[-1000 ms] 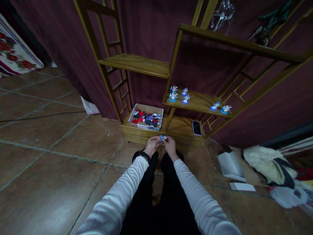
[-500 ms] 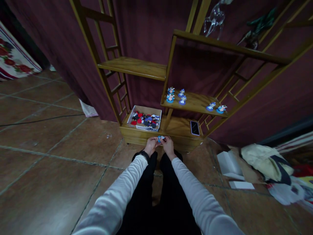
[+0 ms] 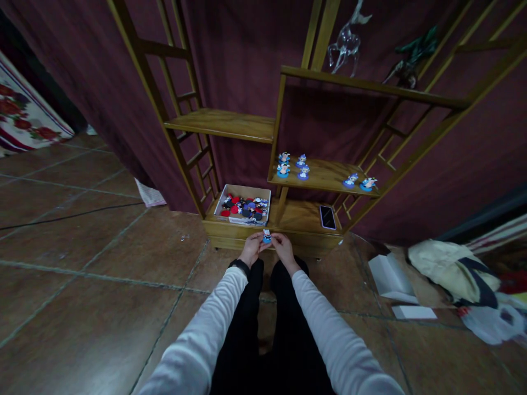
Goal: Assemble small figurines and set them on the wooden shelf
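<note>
A small figurine [image 3: 267,237] with a blue base is held between my two hands, in front of the low drawer of a wooden shelf unit. My left hand [image 3: 251,249] has its fingers closed on the figurine's left side. From the right, my right hand [image 3: 283,248] pinches the same figurine. Just beyond my hands, a cardboard box [image 3: 249,220] on the bottom board holds many small figurines with red, black and purple bases. Several figurines [image 3: 303,173] with blue or purple bases stand on the middle shelf [image 3: 323,174], at its left and right ends.
A phone [image 3: 328,217] lies on the bottom board. A clear glass animal [image 3: 346,46] and a dark green ornament [image 3: 411,57] stand on the upper shelf. White boxes [image 3: 391,277], a cream bag [image 3: 448,269] and a plastic bag [image 3: 489,318] lie on the floor at right.
Between my fingers the figurine has been turned, now appearing upright. Both hands still hold it, and the camera view has tilted up slightly.
</note>
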Demonstrator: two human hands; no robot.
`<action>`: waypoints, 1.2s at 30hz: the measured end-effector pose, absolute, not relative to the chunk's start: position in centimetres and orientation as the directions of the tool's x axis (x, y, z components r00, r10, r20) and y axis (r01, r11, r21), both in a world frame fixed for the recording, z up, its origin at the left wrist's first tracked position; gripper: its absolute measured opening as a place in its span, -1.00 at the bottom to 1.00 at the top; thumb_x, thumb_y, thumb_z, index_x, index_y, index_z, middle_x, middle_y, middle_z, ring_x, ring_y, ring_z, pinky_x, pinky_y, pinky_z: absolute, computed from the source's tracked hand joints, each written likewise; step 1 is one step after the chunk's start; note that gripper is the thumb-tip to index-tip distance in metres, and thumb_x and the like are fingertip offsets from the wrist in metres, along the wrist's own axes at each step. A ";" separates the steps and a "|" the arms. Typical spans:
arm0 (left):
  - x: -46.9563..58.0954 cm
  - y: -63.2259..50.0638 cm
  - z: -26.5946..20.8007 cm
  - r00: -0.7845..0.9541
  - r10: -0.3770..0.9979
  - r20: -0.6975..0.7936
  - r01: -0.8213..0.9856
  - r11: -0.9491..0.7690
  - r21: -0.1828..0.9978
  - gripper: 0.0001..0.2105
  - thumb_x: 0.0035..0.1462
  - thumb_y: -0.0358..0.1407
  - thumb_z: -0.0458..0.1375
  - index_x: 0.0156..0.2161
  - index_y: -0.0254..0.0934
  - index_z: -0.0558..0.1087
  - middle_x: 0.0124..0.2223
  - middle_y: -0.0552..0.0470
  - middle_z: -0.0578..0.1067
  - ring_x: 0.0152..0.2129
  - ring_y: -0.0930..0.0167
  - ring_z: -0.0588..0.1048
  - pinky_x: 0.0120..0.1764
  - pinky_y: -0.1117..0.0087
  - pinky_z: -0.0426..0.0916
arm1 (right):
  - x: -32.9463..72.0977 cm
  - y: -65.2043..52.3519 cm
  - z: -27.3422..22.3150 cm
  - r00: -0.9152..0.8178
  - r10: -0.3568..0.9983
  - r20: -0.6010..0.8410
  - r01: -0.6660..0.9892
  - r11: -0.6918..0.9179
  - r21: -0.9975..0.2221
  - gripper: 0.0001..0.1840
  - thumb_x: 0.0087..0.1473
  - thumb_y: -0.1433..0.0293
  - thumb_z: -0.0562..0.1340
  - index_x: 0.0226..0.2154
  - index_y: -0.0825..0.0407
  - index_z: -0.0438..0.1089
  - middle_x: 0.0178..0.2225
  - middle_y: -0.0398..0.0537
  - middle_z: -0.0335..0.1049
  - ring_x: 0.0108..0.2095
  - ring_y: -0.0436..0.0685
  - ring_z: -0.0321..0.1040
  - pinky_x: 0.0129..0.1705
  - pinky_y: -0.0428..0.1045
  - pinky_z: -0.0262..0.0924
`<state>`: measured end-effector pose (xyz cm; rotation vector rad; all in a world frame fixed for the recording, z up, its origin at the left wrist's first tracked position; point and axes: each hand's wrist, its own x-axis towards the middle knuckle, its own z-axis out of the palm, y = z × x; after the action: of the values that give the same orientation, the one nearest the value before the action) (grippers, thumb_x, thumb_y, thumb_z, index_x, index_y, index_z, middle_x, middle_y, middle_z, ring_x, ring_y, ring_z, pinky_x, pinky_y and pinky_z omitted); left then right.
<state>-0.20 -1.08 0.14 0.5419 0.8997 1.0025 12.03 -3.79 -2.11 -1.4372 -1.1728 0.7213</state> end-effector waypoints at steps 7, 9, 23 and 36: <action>-0.1 -0.8 -0.2 0.285 0.883 -0.374 -0.489 0.469 0.735 -0.85 -0.02 -0.55 0.13 -0.28 -0.43 0.41 -0.39 -0.10 0.52 -0.51 0.43 0.52 -0.33 0.36 0.46 | 12.3 -2.9 -3.1 0.268 0.962 0.051 -0.025 0.060 -0.998 -0.79 -0.19 0.28 0.22 -0.41 0.02 0.40 -0.40 -0.15 0.44 -0.36 0.06 0.35 -0.24 -0.01 0.27; 0.0 -0.8 -0.3 0.271 0.884 -0.380 -0.484 0.466 0.740 -0.85 -0.02 -0.56 0.14 -0.28 -0.43 0.41 -0.39 -0.10 0.52 -0.50 0.42 0.53 -0.33 0.36 0.46 | 12.4 -2.7 -3.3 0.256 0.967 0.024 -0.084 0.047 -0.995 -0.80 -0.21 0.28 0.24 -0.44 0.03 0.39 -0.41 -0.15 0.44 -0.38 0.05 0.35 -0.27 -0.01 0.28; 0.2 0.0 -1.2 0.300 0.849 -0.436 -0.572 0.525 0.630 -0.90 0.03 -0.55 0.08 -0.31 -0.40 0.37 -0.40 -0.09 0.51 -0.44 0.41 0.53 -0.25 0.32 0.46 | 11.9 -3.1 -1.7 0.244 0.964 -0.109 -0.303 -0.031 -0.953 -0.71 -0.25 0.24 0.29 -0.39 0.03 0.42 -0.34 -0.09 0.46 -0.32 0.08 0.38 -0.24 0.01 0.28; 0.0 -0.4 -0.3 0.371 0.855 -0.363 -0.564 0.518 0.643 -0.81 0.00 -0.52 0.15 -0.22 -0.35 0.40 -0.29 -0.07 0.52 -0.36 0.44 0.52 -0.17 0.30 0.41 | 12.4 -3.6 -1.1 0.219 0.974 -0.062 -0.330 0.014 -0.944 -0.67 -0.21 0.21 0.28 -0.32 -0.01 0.38 -0.26 -0.09 0.43 -0.26 0.08 0.36 -0.25 -0.02 0.28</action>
<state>-0.02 -0.42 -0.35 0.4537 0.7370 0.9503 12.40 -3.60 -1.13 -1.0771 -0.7877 1.1996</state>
